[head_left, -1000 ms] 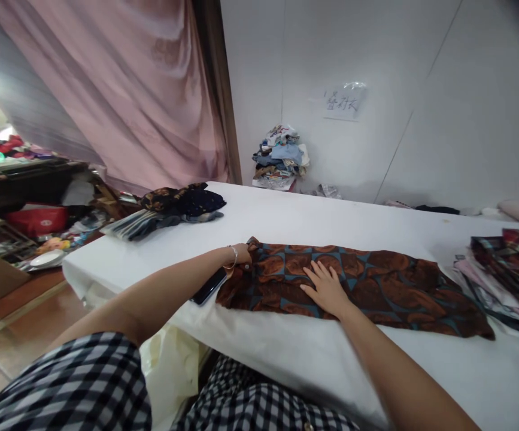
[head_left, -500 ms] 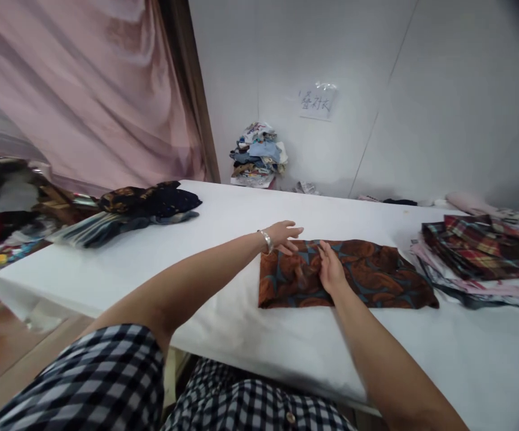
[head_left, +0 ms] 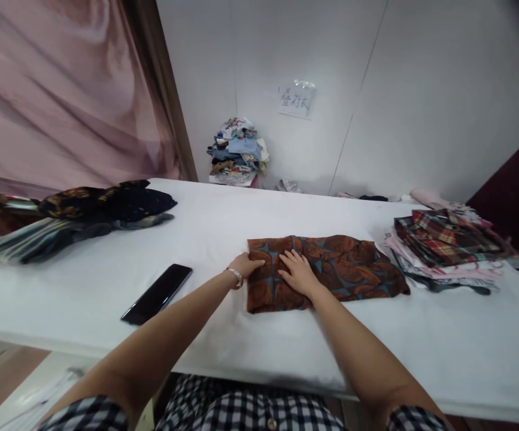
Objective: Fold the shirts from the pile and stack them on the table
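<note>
A brown and teal patterned shirt (head_left: pixel 344 269) lies folded into a long strip on the white table. My left hand (head_left: pixel 242 264), with a silver bracelet at the wrist, is closed on the strip's left edge. Its thumb lies on top of the cloth; the other fingers are mostly hidden. Flat on the shirt, a little to the right, rests my right hand (head_left: pixel 299 275) with its fingers spread. The shirt's right end is narrower and rumpled, close to a stack of folded clothes (head_left: pixel 448 239) topped by a plaid piece.
A black phone (head_left: pixel 158 293) lies on the white table (head_left: pixel 205 209) beside my left forearm. Dark and striped clothes (head_left: pixel 106 209) are heaped at the left. Behind the table's far edge stands a tall clothes pile (head_left: pixel 239 152), below a paper sign (head_left: pixel 296 100) on the wall.
Both hands have come down onto the shirt: the left from above to its left edge, the right from sideways to flat. The view has shifted left, and the phone now shows.
</note>
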`<state>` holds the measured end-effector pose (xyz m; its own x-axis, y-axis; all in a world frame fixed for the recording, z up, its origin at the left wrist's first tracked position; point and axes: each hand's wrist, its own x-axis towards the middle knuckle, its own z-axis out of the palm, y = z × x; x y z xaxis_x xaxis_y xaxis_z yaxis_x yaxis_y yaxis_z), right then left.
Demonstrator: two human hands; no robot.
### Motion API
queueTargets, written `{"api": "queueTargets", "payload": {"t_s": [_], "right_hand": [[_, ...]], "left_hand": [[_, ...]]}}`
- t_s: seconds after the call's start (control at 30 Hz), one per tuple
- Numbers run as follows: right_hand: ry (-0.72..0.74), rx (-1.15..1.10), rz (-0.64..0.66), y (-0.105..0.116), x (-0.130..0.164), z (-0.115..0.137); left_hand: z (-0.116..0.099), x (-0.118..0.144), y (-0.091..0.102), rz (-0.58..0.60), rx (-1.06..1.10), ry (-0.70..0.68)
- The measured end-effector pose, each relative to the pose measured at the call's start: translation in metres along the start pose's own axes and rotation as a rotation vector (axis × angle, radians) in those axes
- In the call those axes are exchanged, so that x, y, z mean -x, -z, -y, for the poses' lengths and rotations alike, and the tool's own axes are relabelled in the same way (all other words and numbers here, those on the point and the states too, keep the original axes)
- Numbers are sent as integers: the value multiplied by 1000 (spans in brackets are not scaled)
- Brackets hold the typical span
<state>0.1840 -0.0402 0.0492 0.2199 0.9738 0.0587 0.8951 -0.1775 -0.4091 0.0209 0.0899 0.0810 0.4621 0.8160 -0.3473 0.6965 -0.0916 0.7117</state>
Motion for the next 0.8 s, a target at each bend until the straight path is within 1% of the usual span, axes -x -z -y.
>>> {"api": "queueTargets", "payload": {"t_s": [0.07,0.1,0.13,0.2,0.27,0.33,0.4,0.43,0.5,0.6,0.67,0.73,0.8], "right_hand": [[-12,36,8,3,2,4],[-11,37,-4,5,4,7],[-4,35,-23,7,6,9],[29,32,-73,10,10,13],[84,35,-72,9,14,19],[135,36,2,5,16,25],[162,30,81,2,16,31],[164,30,94,3,15,34],[166,34,58,7,13,43],[233,2,-66,16,19,58],[299,-55,-117,18,31,67],[349,-81,-113,13,47,74],[383,-39,-60,5,62,76]], "left_hand": [[-4,-2,-3,-32,36,-57],[-5,-2,-1,-47,57,-80],[-4,-1,4,-63,78,-96],[4,3,19,-108,108,-114],[19,8,38,-183,131,-105],[40,13,53,-253,142,-65],[59,17,63,-280,166,-23],[67,18,65,-280,185,-5],[77,19,66,-280,239,23],[82,16,64,-265,332,51],[82,14,63,-239,364,38],[83,13,62,-223,351,11],[84,14,62,-224,313,-13]]}}
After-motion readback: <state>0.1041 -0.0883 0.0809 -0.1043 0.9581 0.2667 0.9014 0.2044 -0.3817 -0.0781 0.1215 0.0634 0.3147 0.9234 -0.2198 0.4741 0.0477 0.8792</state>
